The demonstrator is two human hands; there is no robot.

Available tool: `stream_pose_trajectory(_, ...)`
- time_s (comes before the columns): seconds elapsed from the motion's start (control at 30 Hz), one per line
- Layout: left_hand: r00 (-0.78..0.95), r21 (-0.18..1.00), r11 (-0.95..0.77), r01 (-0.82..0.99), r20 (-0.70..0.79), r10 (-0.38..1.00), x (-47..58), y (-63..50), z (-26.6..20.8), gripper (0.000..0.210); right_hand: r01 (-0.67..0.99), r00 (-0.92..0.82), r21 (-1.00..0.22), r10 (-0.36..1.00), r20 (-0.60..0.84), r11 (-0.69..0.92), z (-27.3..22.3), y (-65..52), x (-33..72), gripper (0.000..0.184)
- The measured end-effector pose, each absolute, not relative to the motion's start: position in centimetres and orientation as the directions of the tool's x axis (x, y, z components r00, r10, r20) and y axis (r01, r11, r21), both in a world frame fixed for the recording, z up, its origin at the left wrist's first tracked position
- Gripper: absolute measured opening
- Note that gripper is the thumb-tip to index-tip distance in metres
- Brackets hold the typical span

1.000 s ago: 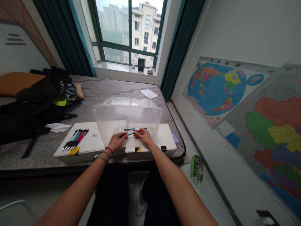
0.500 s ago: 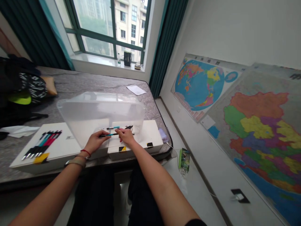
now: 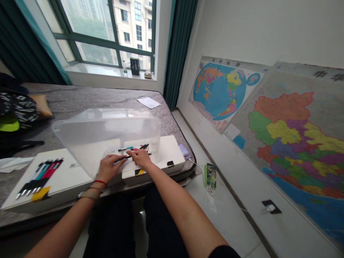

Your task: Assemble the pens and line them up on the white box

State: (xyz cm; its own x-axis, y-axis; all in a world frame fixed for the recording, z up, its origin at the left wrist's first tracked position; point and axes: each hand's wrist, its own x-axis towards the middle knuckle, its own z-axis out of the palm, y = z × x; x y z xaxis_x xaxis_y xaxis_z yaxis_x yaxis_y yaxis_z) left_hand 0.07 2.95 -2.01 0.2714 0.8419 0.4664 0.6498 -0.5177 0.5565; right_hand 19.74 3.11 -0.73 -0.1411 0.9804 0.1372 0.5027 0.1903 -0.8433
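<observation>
Grasping the teal pen (image 3: 121, 158) in the left hand (image 3: 109, 168), above the white boxes (image 3: 77, 173) by the clear bin (image 3: 107, 129); now bringing the right hand (image 3: 140, 158) nearer the left than half a second ago; suggesting two-handed handling; cannot tell about any right-hand grip.

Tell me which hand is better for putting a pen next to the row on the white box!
Probably the left hand: it pinches a pen and is nearer the row of pens. The right hand is farther away.
</observation>
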Motion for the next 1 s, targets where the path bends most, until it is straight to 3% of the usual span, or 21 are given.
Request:
stream_pose_trajectory(0.1,0.360,0.487,-0.581,0.652,0.476,0.803,0.1,3.0,-2.5,0.040,0.510,-0.153,-0.839,0.980,0.128,0.189,-0.9,3.2,19.8,0.060)
stream_pose_trajectory(0.27,0.398,0.493,-0.602,0.628,0.461,0.793,0.2,2.9,-2.6,0.039,0.524,-0.177,-0.830,0.978,0.110,0.188,-0.7,3.3,19.9,0.059)
stream_pose_trajectory(0.43,0.377,0.473,-0.582,0.662,0.460,0.804,0.6,2.7,-2.5,0.041,0.421,-0.117,-0.889,0.983,0.143,0.180,-1.2,3.2,20.2,0.027)
stream_pose_trajectory(0.6,0.351,0.467,-0.554,0.689,0.455,0.819,0.6,2.7,-2.9,0.045,0.317,-0.142,-0.934,0.982,0.128,0.167,-2.1,3.3,20.5,0.014)
stream_pose_trajectory(0.9,0.297,0.487,-0.517,0.704,0.459,0.837,0.9,2.2,-2.6,0.049,0.518,-0.110,-0.835,0.982,0.152,0.188,-0.3,2.7,20.4,0.043)
stream_pose_trajectory(1.0,0.270,0.508,-0.499,0.702,0.458,0.847,0.9,2.1,-2.4,0.050,0.516,-0.116,-0.837,0.983,0.143,0.182,-0.5,2.8,20.4,0.040)
